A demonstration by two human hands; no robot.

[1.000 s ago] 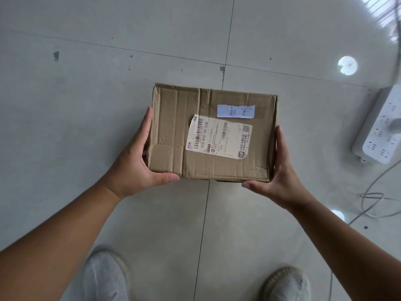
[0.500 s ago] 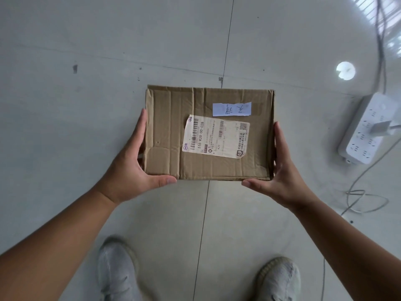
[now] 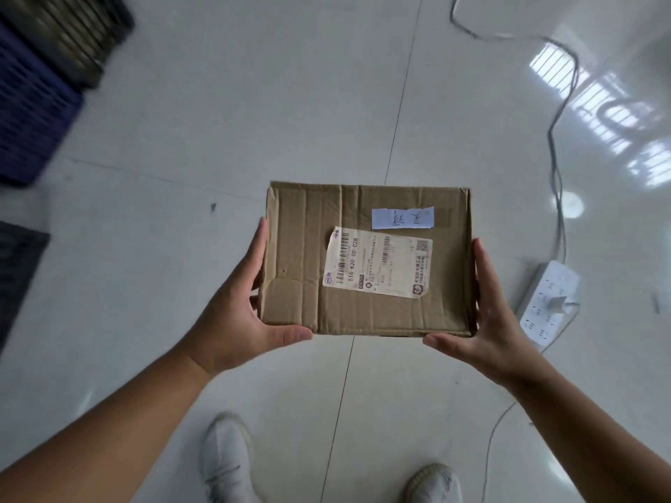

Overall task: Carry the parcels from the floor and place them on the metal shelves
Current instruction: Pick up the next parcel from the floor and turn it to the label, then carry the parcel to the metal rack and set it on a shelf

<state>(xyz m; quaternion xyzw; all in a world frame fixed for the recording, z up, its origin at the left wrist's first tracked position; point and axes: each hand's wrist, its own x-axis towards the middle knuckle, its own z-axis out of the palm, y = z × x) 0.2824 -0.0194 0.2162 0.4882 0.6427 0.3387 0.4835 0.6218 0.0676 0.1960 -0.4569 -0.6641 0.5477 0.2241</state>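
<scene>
Head cam view, looking straight down. The flat brown cardboard parcel (image 3: 368, 259) is held up in the air over the glossy light grey tiled floor (image 3: 218, 139), pretty much level, top face to the camera. The left hand (image 3: 241, 314) clamps the parcel's left edge, fingers running up along the side and thumb tucked along the near edge. The right hand (image 3: 486, 321) does the same on the right edge, thumb pointing in under the near right corner. So both hands are gripping the parcel, one per side.

On top of the parcel there's a white printed shipping label with barcodes (image 3: 379, 263), a bit crooked, and just above it a small pale blue paper slip with handwriting (image 3: 402, 217). The cardboard is creased all over.

Down on the floor to the right sits a white power strip (image 3: 544, 303) with a white plug (image 3: 557, 303) in it, and a grey cable (image 3: 555, 147) snakes off toward the top. Two white sneakers (image 3: 225, 462) show at the bottom. Top left is a blurry dark blue slatted crate (image 3: 32, 114) with something dark and ridged behind it that's too smeared to make out.
</scene>
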